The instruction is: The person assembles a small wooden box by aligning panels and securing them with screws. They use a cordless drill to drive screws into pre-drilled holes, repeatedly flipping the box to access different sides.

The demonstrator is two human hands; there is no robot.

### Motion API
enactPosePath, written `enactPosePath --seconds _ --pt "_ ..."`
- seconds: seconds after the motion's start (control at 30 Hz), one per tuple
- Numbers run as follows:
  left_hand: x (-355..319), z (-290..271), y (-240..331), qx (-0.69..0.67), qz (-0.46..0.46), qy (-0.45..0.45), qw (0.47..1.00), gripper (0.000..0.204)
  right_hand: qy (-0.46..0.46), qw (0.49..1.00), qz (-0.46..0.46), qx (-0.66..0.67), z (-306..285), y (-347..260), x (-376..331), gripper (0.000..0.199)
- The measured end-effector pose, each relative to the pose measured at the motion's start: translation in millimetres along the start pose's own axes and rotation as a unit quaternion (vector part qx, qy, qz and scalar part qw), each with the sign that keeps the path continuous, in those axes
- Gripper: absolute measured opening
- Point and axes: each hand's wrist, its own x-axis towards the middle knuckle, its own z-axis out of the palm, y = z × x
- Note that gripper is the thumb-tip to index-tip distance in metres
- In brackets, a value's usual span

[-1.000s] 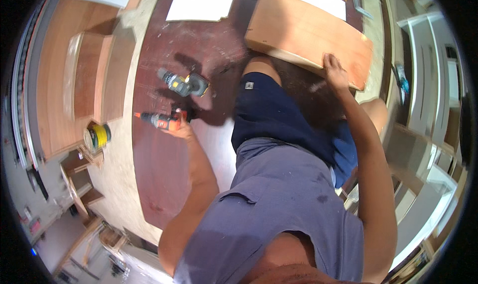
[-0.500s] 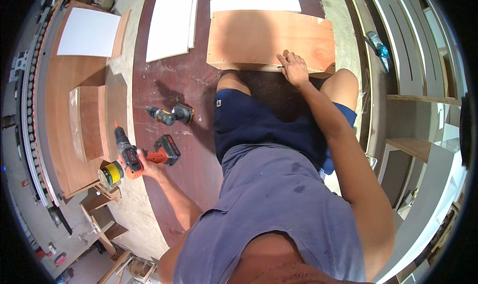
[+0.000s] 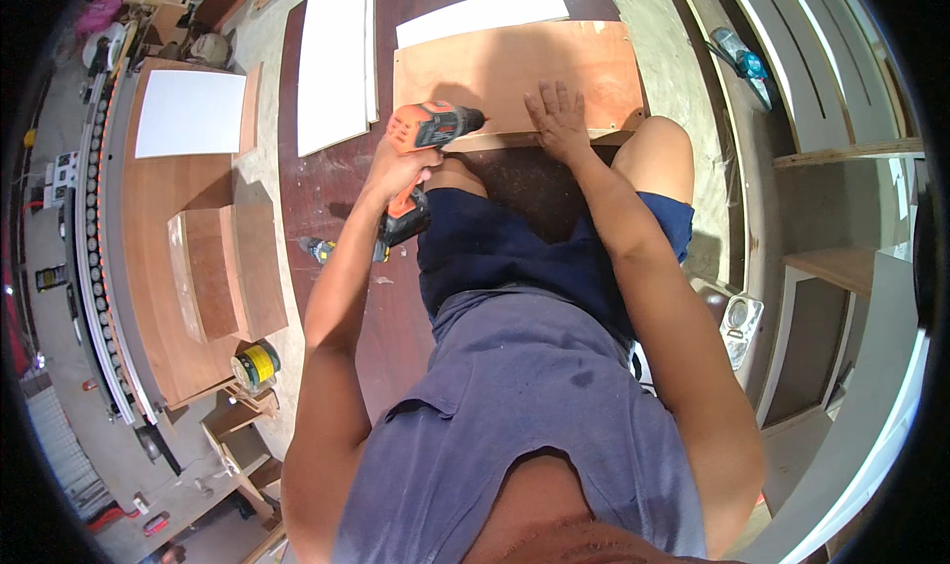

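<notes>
A wooden box [image 3: 584, 69] of pale reddish plywood lies across the dark red table in front of my knees. My left hand [image 3: 399, 168] grips an orange and black cordless drill [image 3: 427, 127] by its handle. The drill's chuck points right, above the box's near left part; whether its bit touches the wood I cannot tell. Flat on the box top near its front edge rests my right hand [image 3: 560, 119], fingers spread. A second drill [image 3: 319, 248], black and yellow, lies on the table, partly hidden behind my left forearm.
White panels [image 3: 336, 64] lie at the table's far left, and another white panel [image 3: 485, 12] sits behind the box. On the left bench stand a plywood piece [image 3: 259, 267] and a yellow-labelled can [image 3: 257, 364]. A teal power tool [image 3: 742, 59] lies at the right.
My left hand has carried the orange drill from the left bench side over to the box. My right hand has shifted slightly left and flattened on the box top.
</notes>
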Motion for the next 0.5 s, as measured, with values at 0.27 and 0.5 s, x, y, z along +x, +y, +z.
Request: enactPosePath --seconds 0.27,0.5 --pt "39 31 28 0.067 -0.043 -0.043 0.996 0.029 -0.018 0.999 0.041 0.023 -7 -6 -4 0.057" --pt "49 27 26 0.105 -0.074 -0.059 0.99 0.034 -0.068 0.997 0.044 0.001 -16 -9 -4 0.06"
